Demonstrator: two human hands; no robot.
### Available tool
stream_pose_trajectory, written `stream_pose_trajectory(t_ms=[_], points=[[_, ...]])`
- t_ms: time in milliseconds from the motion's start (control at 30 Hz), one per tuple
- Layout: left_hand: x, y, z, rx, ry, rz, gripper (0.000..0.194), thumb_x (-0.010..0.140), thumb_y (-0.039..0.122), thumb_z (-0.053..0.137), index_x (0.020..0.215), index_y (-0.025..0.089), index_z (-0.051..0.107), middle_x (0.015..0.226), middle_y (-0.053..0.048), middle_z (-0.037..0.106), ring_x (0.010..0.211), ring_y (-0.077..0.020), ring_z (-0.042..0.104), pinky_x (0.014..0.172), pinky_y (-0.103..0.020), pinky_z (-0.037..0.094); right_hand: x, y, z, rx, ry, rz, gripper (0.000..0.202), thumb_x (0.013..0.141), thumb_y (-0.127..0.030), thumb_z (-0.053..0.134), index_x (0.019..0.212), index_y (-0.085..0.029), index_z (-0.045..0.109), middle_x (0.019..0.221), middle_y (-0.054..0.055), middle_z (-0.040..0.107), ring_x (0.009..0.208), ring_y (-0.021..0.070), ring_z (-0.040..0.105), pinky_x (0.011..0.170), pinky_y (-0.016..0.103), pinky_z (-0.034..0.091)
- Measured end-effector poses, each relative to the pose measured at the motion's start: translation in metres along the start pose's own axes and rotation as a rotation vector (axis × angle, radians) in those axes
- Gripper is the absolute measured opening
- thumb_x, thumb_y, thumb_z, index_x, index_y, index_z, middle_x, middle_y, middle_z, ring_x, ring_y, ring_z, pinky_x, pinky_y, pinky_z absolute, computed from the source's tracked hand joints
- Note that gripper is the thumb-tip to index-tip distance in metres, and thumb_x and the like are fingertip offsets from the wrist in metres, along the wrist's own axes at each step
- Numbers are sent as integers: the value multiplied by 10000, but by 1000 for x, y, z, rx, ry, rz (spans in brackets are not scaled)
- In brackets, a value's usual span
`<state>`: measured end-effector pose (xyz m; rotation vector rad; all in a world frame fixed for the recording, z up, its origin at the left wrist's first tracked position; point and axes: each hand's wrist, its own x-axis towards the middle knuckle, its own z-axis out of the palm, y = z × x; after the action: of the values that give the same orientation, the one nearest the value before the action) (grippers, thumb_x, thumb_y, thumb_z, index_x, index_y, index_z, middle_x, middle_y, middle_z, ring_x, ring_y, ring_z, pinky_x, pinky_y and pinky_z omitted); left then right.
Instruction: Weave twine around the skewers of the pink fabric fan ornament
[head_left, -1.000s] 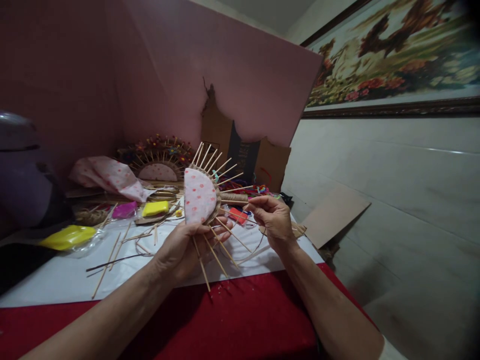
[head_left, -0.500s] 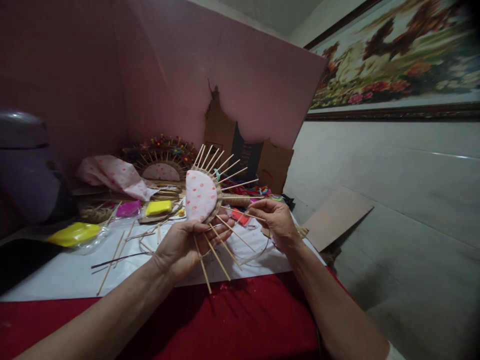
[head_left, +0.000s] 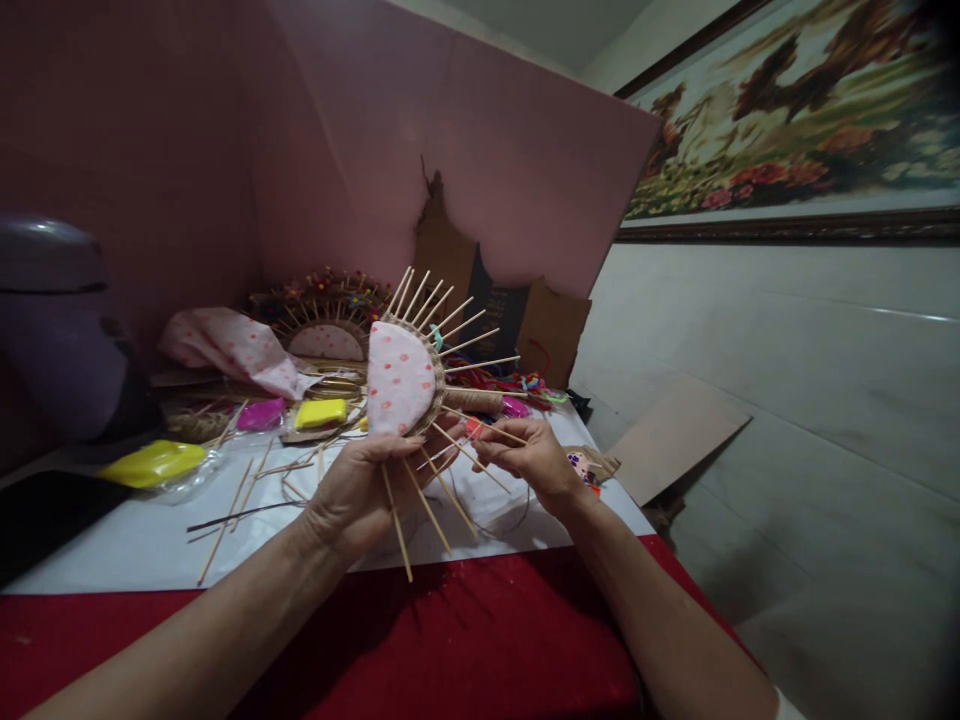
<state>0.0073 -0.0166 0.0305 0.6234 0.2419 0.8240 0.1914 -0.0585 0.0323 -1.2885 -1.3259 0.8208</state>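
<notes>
A half-round piece (head_left: 401,380) covered in pink dotted cloth has a twine-wrapped curved rim and several thin wooden sticks fanning out from it. My left hand (head_left: 367,490) grips its lower end, thumb on the front and fingers behind the sticks. The fingers of my right hand (head_left: 517,450) are pinched together among the lower right sticks; what is between the fingertips is too small to make out. A thin cord (head_left: 517,520) hangs in a loop below my right hand. A small teal bit (head_left: 437,337) sits on the upper rim.
Behind stands a similar half-round piece (head_left: 326,342) with colourful tips. Dotted cloth (head_left: 225,345), yellow packets (head_left: 154,463), a magenta packet (head_left: 261,414) and loose sticks (head_left: 225,530) lie at left. Cut cardboard (head_left: 551,335) leans at the back; a flat board (head_left: 679,440) is at right.
My right hand has moved left and slightly down, closer to the rim. The half-round piece has shifted a little up and left and turned slightly in my left hand.
</notes>
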Motion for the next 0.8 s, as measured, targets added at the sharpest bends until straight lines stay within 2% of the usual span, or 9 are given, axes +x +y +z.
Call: stream_pose_trajectory(t_ms=[133, 333, 533, 667, 800], points=[[-3, 1, 2, 19, -85, -34, 458, 726, 8, 462, 1165, 75, 577, 1093, -161, 670, 1126, -273, 553, 959, -382, 433, 0, 1, 0, 18, 2, -22, 215, 649, -374, 734, 657, -165, 684, 549, 14, 630, 470, 87, 468, 427, 222, 316], [-4, 3, 1, 16, -160, -65, 393, 721, 55, 470, 1076, 84, 635, 1112, -150, 664, 1171, -277, 514, 1000, -402, 384, 0, -1, -1, 41, -16, -54, 215, 657, -377, 732, 611, -173, 676, 523, 0, 597, 474, 95, 473, 419, 222, 291], [-4, 3, 0, -17, -180, -47, 491, 731, 42, 457, 1202, 124, 569, 1135, -121, 659, 1197, -262, 489, 1025, -434, 355, 5, 7, -6, 60, -85, -96, 184, 664, -356, 730, 673, -175, 700, 564, 10, 632, 515, 103, 510, 465, 226, 351], [-4, 3, 3, -40, -192, -55, 520, 725, 52, 447, 1235, 100, 539, 1137, -141, 655, 1184, -265, 503, 1005, -422, 383, 4, 9, -5, 51, -109, -96, 196, 665, -364, 728, 692, -172, 704, 592, 16, 651, 555, 115, 548, 532, 246, 407], [-5, 3, 5, -4, -146, -66, 523, 720, 49, 452, 1235, 80, 536, 1093, -157, 672, 1119, -273, 557, 965, -404, 425, 4, 6, -6, 62, -89, -117, 214, 674, -379, 720, 701, -168, 696, 587, 11, 640, 557, 124, 565, 570, 267, 436]])
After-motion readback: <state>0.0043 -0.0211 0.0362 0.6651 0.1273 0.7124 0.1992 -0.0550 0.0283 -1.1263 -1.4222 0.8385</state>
